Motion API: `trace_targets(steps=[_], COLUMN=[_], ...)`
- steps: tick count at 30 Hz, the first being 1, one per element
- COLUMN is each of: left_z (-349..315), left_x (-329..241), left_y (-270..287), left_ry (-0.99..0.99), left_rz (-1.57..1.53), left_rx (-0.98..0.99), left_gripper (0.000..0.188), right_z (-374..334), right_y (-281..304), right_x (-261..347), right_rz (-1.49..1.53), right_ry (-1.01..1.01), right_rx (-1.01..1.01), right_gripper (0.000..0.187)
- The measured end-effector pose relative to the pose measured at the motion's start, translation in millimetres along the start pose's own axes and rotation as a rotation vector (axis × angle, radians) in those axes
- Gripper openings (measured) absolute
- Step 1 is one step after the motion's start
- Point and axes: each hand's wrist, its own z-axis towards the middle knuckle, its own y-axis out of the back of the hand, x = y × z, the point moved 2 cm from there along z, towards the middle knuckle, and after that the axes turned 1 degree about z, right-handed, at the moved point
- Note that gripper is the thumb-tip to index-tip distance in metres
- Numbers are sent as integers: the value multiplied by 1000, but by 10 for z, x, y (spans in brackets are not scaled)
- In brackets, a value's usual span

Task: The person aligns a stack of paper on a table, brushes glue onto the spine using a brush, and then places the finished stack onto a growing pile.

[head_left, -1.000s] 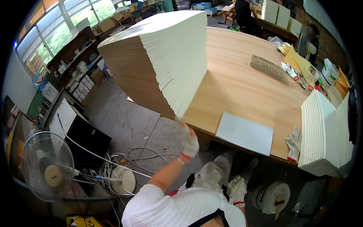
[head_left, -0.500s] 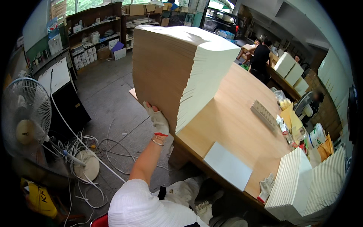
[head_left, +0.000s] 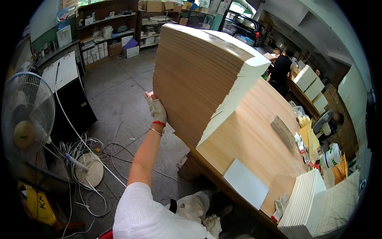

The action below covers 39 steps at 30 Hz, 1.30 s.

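Observation:
A tall stack of large sheets point(head_left: 199, 79), with brown-looking layered edges on its near-left side and white edges on its right, stands at the table's far left corner. At the stack's lower left edge is my left hand point(head_left: 157, 109), in a pale glove with bare fingertips and a red cuff. Its fingers point upward, lie against the stack and close round nothing that I can see; the palm side is hidden. My right hand is out of the picture. Beside the stack, on the wooden table point(head_left: 254, 123), lies a flat pale-blue sheet or board point(head_left: 246, 184).
A ruled wooden block point(head_left: 283, 131), a loose glove point(head_left: 281, 207) and fanned white booklets point(head_left: 304, 199) lie along the table. To the left stand a fan point(head_left: 30, 115) and tangled white cables point(head_left: 89, 159) on the floor. A co-worker in black point(head_left: 281, 71) is at another table.
My left hand has shifted from the stack's near face to its left edge. The view has turned a little, so the stack and table appear farther right.

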Motion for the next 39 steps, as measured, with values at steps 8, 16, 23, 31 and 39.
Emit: trace_targets(steps=[8, 16, 23, 31, 39], left_z=[-901, 9, -97, -171, -108], left_x=[-682, -887, -1028, -908, -1057], left_y=[-120, -255, -360, -411, -397], left_ry=[-788, -412, -515, -394, -192], left_rz=[474, 246, 493, 359, 344], left_rx=[226, 316, 140, 106, 289], left_gripper=[55, 55, 55, 53, 52], right_z=[76, 84, 82, 67, -5], right_y=[-93, -86, -38, 25, 20], right_x=[-3, -38, -25, -49, -68], right_rz=[-42, -63, -60, -58, -58], right_ry=[-20, -30, -28, -34, 4], right_rx=[17, 40, 81, 105, 109], right_gripper=[28, 28, 29, 30, 31])
